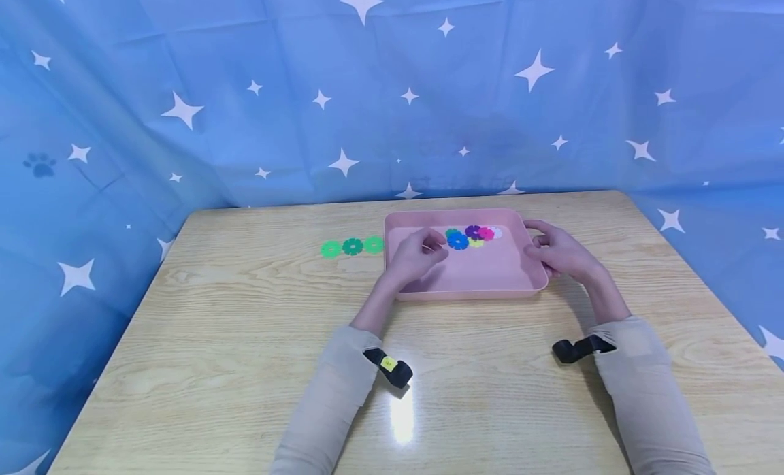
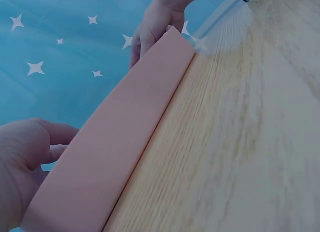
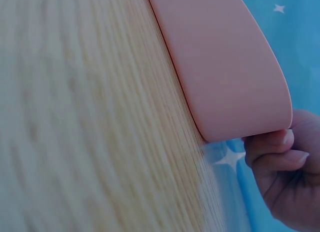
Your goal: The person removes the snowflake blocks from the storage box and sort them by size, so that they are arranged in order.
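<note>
A shallow pink tray (image 1: 465,277) stands on the table, with several toothed plastic discs lying together in its far half. Among them are a blue disc (image 1: 457,241), a purple disc (image 1: 474,232), a pink disc (image 1: 486,233) and a white disc (image 1: 497,233). Over the tray's left part is my left hand (image 1: 416,258), fingers loosely bent and apart from the thumb; no disc shows between them. My right hand (image 1: 560,252) holds the tray's right rim, thumb over the edge and fingers outside. In the left wrist view the tray wall (image 2: 110,137) hides part of the left hand.
Left of the tray, a light green disc (image 1: 331,249), a dark green disc (image 1: 352,246) and another light green disc (image 1: 373,244) lie in a row on the wooden table (image 1: 245,325). A blue star-patterned curtain (image 1: 275,121) hangs behind the table.
</note>
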### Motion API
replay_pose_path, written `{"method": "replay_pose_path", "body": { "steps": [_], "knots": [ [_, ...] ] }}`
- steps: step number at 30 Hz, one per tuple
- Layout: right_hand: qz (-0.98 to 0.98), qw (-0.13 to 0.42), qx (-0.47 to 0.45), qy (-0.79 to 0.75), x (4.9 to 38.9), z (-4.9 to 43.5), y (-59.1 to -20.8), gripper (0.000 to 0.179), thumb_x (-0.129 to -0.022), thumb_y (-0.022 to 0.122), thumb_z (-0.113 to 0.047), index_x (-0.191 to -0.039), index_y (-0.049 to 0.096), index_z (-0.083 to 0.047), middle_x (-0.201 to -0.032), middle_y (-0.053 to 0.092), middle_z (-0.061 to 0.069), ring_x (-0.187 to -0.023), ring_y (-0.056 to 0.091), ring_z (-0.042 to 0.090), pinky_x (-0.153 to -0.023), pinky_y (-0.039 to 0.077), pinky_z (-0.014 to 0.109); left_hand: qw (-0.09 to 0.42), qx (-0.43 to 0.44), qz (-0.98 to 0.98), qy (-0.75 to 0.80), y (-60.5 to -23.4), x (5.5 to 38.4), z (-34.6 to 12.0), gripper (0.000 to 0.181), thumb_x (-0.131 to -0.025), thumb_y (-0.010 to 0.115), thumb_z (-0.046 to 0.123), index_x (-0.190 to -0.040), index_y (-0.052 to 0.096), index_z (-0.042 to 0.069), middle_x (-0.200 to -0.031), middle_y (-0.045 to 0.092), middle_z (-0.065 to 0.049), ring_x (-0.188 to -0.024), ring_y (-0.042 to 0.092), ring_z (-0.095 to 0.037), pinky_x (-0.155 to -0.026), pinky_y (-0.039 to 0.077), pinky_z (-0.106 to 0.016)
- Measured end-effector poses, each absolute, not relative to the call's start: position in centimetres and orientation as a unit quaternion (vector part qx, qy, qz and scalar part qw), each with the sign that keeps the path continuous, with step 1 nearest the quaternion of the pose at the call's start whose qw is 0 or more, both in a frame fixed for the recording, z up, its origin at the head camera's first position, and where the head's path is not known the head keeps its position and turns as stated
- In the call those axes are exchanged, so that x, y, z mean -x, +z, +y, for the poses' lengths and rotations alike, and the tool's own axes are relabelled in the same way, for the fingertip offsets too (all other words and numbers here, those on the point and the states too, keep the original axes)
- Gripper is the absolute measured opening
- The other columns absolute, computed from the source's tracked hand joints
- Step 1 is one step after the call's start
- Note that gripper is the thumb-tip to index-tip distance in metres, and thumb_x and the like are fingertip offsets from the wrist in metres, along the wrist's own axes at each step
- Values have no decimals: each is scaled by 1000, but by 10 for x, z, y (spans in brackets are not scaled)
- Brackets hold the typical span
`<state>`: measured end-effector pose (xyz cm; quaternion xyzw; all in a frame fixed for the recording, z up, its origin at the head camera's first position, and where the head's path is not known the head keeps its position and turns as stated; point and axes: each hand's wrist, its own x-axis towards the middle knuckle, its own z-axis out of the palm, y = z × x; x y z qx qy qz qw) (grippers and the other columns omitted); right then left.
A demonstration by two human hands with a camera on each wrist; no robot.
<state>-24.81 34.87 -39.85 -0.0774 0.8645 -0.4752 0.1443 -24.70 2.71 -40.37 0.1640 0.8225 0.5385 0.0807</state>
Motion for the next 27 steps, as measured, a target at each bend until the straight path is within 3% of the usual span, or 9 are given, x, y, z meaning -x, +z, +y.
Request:
{"method": "replay_pose_path", "body": {
  "steps": [13, 21, 24, 27],
  "knots": [
    [864, 148, 77, -475, 248, 348, -399, 66, -103, 53, -9, -159, 18, -1, -85, 49, 11, -45, 39, 13, -42, 33, 27, 93, -136, 838, 520, -407, 265, 50, 29, -96, 68, 10, -123, 62, 2, -102, 63, -6, -93, 58, -17, -82, 51, -26],
    [865, 145, 77, -474, 247, 347, -397, 66, -103, 53, -10, -159, 18, -1, -84, 48, 11, -46, 39, 13, -42, 33, 28, 92, -138, 857, 489, -410, 272, 59, 38, -96, 64, 8, -134, 58, 3, -94, 56, -6, -84, 50, -16, -76, 44, -26],
    [863, 146, 77, -477, 246, 347, -396, 66, -103, 53, -9, -159, 18, -1, -84, 48, 11, -45, 39, 13, -42, 33, 28, 87, -135, 868, 470, -410, 271, 63, 43, -96, 65, 10, -138, 56, 5, -106, 59, -8, -91, 53, -18, -83, 47, -29],
    [859, 145, 77, -484, 245, 346, -396, 66, -102, 54, -8, -158, 19, -1, -83, 47, 11, -45, 39, 13, -42, 33, 27, 80, -123, 881, 451, -409, 270, 67, 44, -97, 66, 15, -139, 57, 8, -128, 58, -6, -111, 54, -19, -99, 47, -32]
  ]
}}
